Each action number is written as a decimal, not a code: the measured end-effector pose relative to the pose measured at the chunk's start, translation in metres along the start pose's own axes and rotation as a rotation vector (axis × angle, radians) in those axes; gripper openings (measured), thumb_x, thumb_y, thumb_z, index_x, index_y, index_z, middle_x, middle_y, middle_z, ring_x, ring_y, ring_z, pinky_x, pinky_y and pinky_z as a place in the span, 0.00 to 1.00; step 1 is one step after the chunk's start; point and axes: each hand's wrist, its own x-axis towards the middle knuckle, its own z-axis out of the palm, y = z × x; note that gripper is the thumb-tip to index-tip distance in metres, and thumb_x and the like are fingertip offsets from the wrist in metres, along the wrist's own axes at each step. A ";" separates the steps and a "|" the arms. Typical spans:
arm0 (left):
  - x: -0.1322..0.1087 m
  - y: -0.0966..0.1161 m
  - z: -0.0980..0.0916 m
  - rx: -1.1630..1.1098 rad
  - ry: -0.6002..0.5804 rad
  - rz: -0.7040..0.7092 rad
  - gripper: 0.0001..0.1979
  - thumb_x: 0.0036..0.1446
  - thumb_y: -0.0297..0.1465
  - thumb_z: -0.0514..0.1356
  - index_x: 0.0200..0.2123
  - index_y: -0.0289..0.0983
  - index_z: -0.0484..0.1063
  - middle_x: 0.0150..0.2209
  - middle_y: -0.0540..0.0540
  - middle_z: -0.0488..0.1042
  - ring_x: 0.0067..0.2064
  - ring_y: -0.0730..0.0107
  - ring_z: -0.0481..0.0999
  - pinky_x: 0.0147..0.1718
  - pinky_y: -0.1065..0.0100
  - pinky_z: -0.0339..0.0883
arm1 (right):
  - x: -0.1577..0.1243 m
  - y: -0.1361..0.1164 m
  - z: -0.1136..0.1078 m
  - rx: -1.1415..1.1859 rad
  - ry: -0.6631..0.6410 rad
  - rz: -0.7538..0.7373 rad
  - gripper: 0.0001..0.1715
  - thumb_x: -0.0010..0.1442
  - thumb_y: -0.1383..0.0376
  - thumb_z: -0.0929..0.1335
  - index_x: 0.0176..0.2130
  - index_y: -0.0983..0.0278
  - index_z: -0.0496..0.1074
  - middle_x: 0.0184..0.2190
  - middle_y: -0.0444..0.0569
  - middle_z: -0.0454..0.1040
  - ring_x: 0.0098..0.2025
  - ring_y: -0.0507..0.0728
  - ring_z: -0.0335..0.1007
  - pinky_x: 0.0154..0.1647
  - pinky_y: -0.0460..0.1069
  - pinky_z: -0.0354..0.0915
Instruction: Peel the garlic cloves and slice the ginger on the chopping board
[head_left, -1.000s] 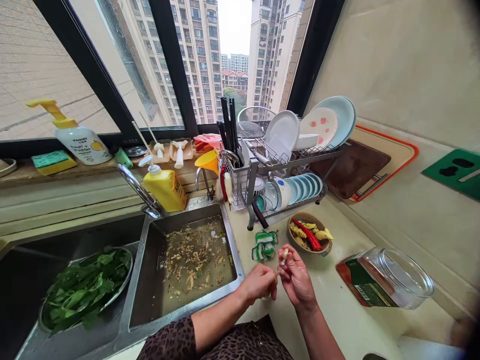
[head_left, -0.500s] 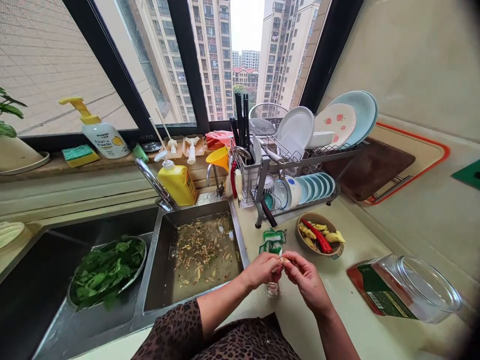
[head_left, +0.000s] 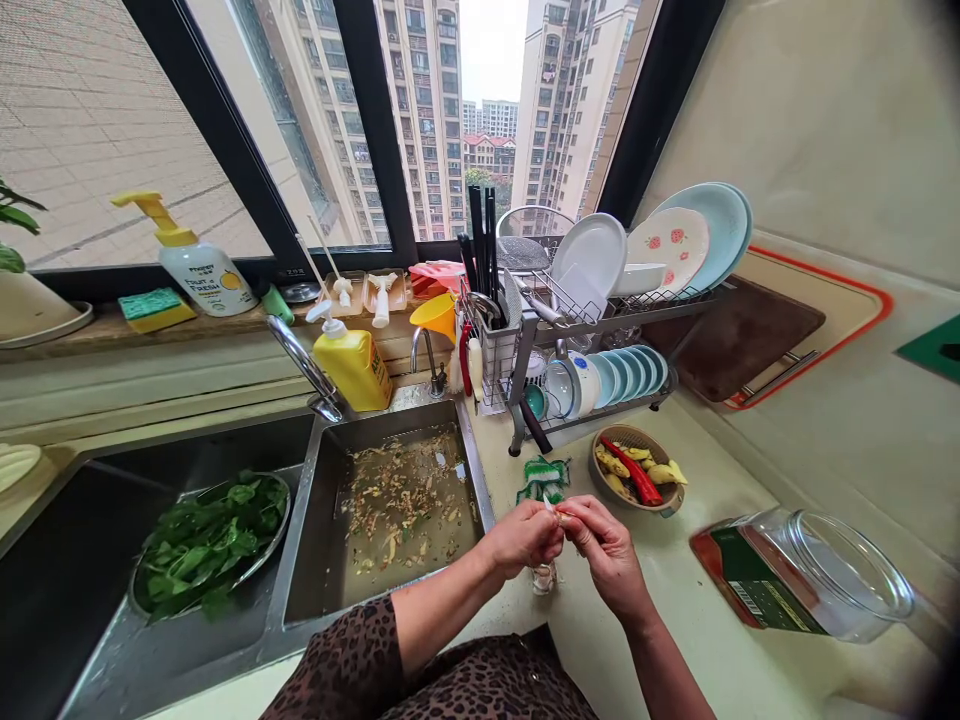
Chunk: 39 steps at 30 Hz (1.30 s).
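My left hand (head_left: 523, 537) and my right hand (head_left: 602, 550) meet above the counter, both with their fingers closed. Between the fingertips of my right hand is a small tan-pink piece that looks like a garlic clove (head_left: 562, 518). A narrow pale tip (head_left: 548, 505) sticks up at my left fingers, which curl in a fist; what it belongs to is hidden. Under my hands, a small clump of what looks like garlic (head_left: 543, 578) shows in part. Just beyond them lies a green and white scrub cloth (head_left: 541, 478).
On the right are a bowl (head_left: 637, 510) of ginger and a red chilli, and a big clear jar (head_left: 855, 610) on its side. Behind stands a dish rack (head_left: 525, 375). The sink (head_left: 311, 520) holds murky water with scraps; leafy greens (head_left: 210, 545) lie in a colander in the left basin.
The pale tip and both hands have shifted slightly left, and the tip now leans more to the left. The whole view has slid a little left too.
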 end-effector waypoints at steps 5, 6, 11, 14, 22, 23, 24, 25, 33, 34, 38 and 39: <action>0.001 -0.003 0.000 -0.060 0.075 0.002 0.12 0.45 0.36 0.52 0.15 0.37 0.55 0.12 0.56 0.54 0.15 0.82 0.48 0.16 0.71 0.35 | -0.001 -0.002 0.004 0.053 0.067 0.028 0.11 0.58 0.59 0.67 0.39 0.59 0.78 0.36 0.51 0.71 0.39 0.58 0.67 0.40 0.51 0.64; 0.001 -0.003 -0.001 -0.063 0.095 0.003 0.12 0.44 0.36 0.52 0.15 0.37 0.55 0.12 0.56 0.54 0.15 0.82 0.49 0.16 0.72 0.35 | -0.001 -0.001 0.004 0.056 0.062 0.037 0.12 0.58 0.59 0.67 0.39 0.59 0.77 0.37 0.51 0.71 0.40 0.58 0.68 0.41 0.51 0.64; 0.005 -0.006 -0.002 0.037 0.169 -0.001 0.15 0.45 0.38 0.53 0.14 0.37 0.56 0.11 0.55 0.57 0.13 0.83 0.47 0.15 0.72 0.36 | -0.001 0.010 0.010 0.083 0.154 0.064 0.10 0.55 0.59 0.69 0.36 0.60 0.77 0.36 0.50 0.73 0.40 0.57 0.67 0.42 0.50 0.64; 0.008 -0.015 0.000 0.121 0.224 -0.011 0.19 0.45 0.42 0.54 0.12 0.37 0.56 0.10 0.55 0.56 0.13 0.82 0.50 0.15 0.72 0.38 | 0.000 0.019 0.019 0.334 0.287 0.193 0.14 0.52 0.55 0.71 0.35 0.60 0.76 0.32 0.47 0.73 0.32 0.54 0.68 0.34 0.49 0.65; 0.007 -0.015 -0.004 0.072 0.256 0.026 0.17 0.45 0.42 0.53 0.14 0.36 0.59 0.12 0.55 0.57 0.14 0.82 0.49 0.15 0.72 0.40 | 0.005 0.013 0.016 0.329 0.147 0.265 0.18 0.44 0.60 0.76 0.36 0.64 0.75 0.31 0.46 0.74 0.35 0.55 0.67 0.39 0.49 0.65; 0.007 -0.014 -0.005 0.100 0.245 0.033 0.16 0.44 0.41 0.53 0.14 0.36 0.59 0.12 0.55 0.57 0.14 0.81 0.50 0.16 0.72 0.41 | 0.006 0.012 0.015 0.364 0.156 0.275 0.17 0.44 0.61 0.76 0.36 0.63 0.74 0.31 0.46 0.74 0.34 0.54 0.67 0.37 0.48 0.65; 0.006 -0.014 -0.006 0.140 0.233 0.041 0.15 0.44 0.40 0.52 0.13 0.36 0.59 0.12 0.54 0.58 0.15 0.81 0.51 0.16 0.72 0.42 | 0.007 0.013 0.015 0.428 0.179 0.296 0.16 0.45 0.61 0.75 0.36 0.62 0.74 0.30 0.45 0.74 0.32 0.53 0.67 0.34 0.47 0.65; 0.006 -0.015 -0.007 0.188 0.218 0.054 0.15 0.44 0.38 0.51 0.13 0.36 0.59 0.12 0.53 0.59 0.15 0.80 0.52 0.17 0.72 0.43 | 0.007 0.014 0.015 0.513 0.209 0.329 0.16 0.45 0.61 0.75 0.36 0.62 0.73 0.30 0.44 0.74 0.31 0.52 0.66 0.31 0.46 0.64; 0.010 -0.027 -0.018 0.242 0.181 0.038 0.10 0.44 0.35 0.49 0.17 0.36 0.61 0.15 0.52 0.64 0.17 0.79 0.54 0.18 0.73 0.45 | 0.007 0.022 0.004 0.693 0.227 0.391 0.16 0.50 0.58 0.73 0.38 0.62 0.73 0.30 0.47 0.74 0.24 0.49 0.61 0.19 0.43 0.54; 0.011 -0.025 -0.019 0.216 0.162 0.036 0.10 0.44 0.35 0.49 0.19 0.36 0.61 0.16 0.52 0.66 0.17 0.79 0.53 0.18 0.73 0.44 | 0.005 0.022 0.002 0.615 0.189 0.374 0.16 0.51 0.58 0.72 0.39 0.63 0.73 0.28 0.46 0.73 0.23 0.49 0.60 0.19 0.43 0.54; 0.011 -0.014 -0.018 0.149 0.045 0.029 0.11 0.46 0.36 0.50 0.24 0.35 0.65 0.17 0.52 0.66 0.16 0.80 0.52 0.17 0.73 0.42 | 0.002 0.016 -0.001 0.208 0.088 0.198 0.15 0.55 0.57 0.69 0.40 0.63 0.74 0.26 0.45 0.69 0.23 0.49 0.58 0.22 0.45 0.56; 0.010 -0.012 -0.017 0.148 0.029 0.023 0.12 0.47 0.37 0.49 0.25 0.34 0.66 0.16 0.52 0.66 0.16 0.80 0.52 0.17 0.73 0.42 | 0.002 0.013 -0.001 0.116 0.078 0.145 0.13 0.56 0.58 0.68 0.40 0.62 0.75 0.29 0.46 0.70 0.25 0.51 0.60 0.24 0.46 0.58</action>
